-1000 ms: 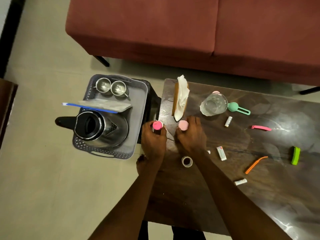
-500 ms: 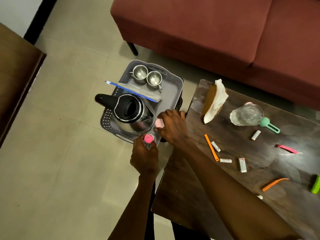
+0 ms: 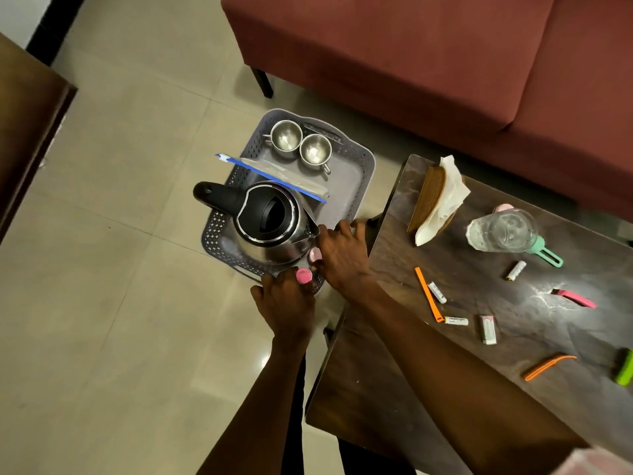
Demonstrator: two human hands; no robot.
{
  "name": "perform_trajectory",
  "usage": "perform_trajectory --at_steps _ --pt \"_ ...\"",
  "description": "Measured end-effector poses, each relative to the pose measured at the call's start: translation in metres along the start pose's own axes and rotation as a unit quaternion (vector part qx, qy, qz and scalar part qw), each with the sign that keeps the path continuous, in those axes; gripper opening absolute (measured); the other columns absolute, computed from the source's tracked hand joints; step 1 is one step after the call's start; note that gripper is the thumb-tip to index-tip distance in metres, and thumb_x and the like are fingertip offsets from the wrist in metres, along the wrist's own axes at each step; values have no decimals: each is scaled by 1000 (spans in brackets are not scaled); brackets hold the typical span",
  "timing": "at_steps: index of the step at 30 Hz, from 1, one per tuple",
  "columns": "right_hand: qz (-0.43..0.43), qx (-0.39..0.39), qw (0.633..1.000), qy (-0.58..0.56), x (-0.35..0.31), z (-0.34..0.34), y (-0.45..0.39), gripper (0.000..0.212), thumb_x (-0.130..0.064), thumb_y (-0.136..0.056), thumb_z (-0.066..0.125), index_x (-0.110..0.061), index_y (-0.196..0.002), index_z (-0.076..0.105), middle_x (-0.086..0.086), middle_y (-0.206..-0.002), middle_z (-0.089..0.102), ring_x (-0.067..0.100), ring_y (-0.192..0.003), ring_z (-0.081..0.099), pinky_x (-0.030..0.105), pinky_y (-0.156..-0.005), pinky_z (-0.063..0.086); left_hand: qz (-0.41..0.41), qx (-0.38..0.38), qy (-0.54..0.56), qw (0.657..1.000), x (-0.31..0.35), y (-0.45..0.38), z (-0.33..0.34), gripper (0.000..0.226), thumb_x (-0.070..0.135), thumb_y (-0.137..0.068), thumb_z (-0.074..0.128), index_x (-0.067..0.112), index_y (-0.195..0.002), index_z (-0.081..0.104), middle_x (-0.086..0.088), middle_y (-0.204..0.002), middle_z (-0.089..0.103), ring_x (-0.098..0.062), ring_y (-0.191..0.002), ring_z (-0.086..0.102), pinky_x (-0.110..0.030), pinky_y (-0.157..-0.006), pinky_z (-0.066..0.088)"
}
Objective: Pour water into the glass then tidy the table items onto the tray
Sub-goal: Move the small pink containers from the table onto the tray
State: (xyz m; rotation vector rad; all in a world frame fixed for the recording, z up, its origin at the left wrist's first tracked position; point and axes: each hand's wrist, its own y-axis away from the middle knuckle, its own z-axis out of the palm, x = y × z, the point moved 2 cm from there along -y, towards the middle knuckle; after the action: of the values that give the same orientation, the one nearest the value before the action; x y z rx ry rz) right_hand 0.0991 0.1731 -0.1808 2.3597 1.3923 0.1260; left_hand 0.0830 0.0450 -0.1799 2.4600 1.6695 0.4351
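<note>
Tidying step in hand. My left hand (image 3: pixel 286 305) grips pink-capped item (image 3: pixel 303 275) at tray (image 3: pixel 356 173) rim; right hand (image 3: pixel 337 250) pinches pale pink item (image 3: pixel 315 255) beside kettle (image 3: pixel 270 222). Next: release both inside tray. Glass (image 3: pixel 501 231) on worktop (image 3: pixel 513 337).

The dark tabletop (image 3: pixel 394 389) carries a glass (image 3: pixel 501 231) and napkin holder (image 3: pixel 432 197) near its far edge. Orange clips (image 3: pixel 426 293), small tubes (image 3: pixel 456 320) and a pink clip (image 3: pixel 575 298) lie mid-surface.
</note>
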Motion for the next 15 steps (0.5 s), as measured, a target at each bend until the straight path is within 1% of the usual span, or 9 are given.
perform_trajectory --at_steps 2,5,7,10,13,15 --pt "3 -8 1000 -2 -3 3 0 61 -36 -78 74 -10 -126 46 11 -112 71 32 -124 47 49 -108 23 0 3 4 1000 -1 -2 3 10 28 -75 74 24 -83 69 5 -81 71 -23 -88 58 -34 -73 31" --pt "13 -10 1000 -8 -4 8 -1 57 -35 -81 72 -11 -126 47 9 -113 71 32 -124 46 49 -107 24 6 10 23 1000 -3 -5 6 11 28 -76 74 23 -85 69 3 -84 71 -24 -93 58 -35 -74 33" --pt "19 -15 1000 -11 -4 12 -1 57 -36 -82 72 -12 -127 47 9 -113 71 32 -124 47 48 -107 24 4 -3 11 1000 -4 -8 9 14 32 -76 74 24 -87 69 4 -87 72 -23 -96 57 -35 -77 32" --pt "23 -25 999 -12 -4 19 -1 59 -34 -80 73 -12 -128 47 9 -116 71 32 -125 46 49 -107 22 4 -7 12 1000 -5 -9 14 15 32 -73 75 24 -83 67 3 -83 72 -25 -93 57 -36 -77 32" --pt "30 -22 999 -21 -4 21 0 62 -37 -80 73 -12 -130 46 10 -118 70 32 -126 45 49 -108 20 15 -19 2 1000 -7 -10 19 23 35 -70 77 23 -87 66 0 -89 71 -28 -97 56 -39 -80 35" --pt "33 -19 999 -26 -6 19 1 60 -39 -80 73 -12 -127 47 10 -121 67 32 -126 45 49 -109 20 14 -29 -15 999 -11 -12 24 24 37 -73 74 22 -90 67 -2 -93 71 -30 -100 54 -41 -82 34"
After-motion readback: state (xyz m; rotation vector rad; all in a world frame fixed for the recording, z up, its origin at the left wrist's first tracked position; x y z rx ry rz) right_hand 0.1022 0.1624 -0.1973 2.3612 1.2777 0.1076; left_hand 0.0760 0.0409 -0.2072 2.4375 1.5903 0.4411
